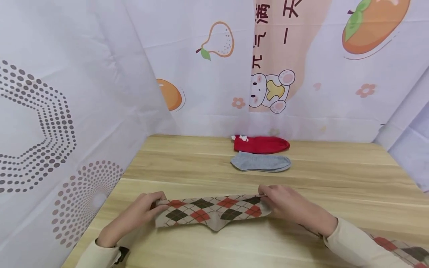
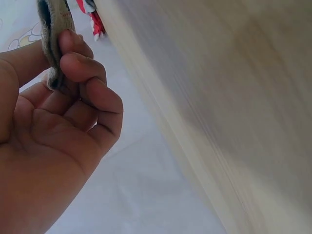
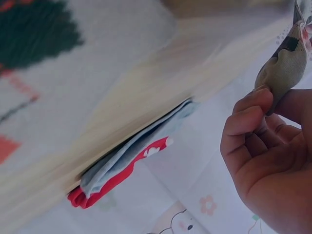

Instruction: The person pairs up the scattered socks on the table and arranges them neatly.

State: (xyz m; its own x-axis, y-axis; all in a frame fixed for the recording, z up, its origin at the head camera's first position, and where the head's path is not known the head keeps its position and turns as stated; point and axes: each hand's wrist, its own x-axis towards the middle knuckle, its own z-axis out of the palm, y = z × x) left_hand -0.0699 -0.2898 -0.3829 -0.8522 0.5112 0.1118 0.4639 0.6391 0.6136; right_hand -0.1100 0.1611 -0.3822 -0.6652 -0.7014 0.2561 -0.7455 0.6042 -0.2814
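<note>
A beige argyle sock [image 1: 214, 210] with red and dark green diamonds is stretched sideways just over the wooden table, its heel pointing toward me. My left hand [image 1: 144, 210] pinches the cuff end between thumb and fingers; in the left wrist view the folded cuff edge [image 2: 56, 48] shows in that grip. At the other end, my right hand [image 1: 285, 204] pinches the toe, and the right wrist view shows the plain beige toe [image 3: 282, 73] between thumb and fingers. A second argyle sock [image 1: 399, 251] lies at the right, partly hidden by my right sleeve.
Farther back on the wooden table [image 1: 187, 160] lie a grey sock [image 1: 261, 162] and, behind it, a red sock [image 1: 264, 145] with a white figure. White printed cloth [image 1: 207, 93] hangs along the back, and dotted cloth [image 1: 90, 123] stands at the left side.
</note>
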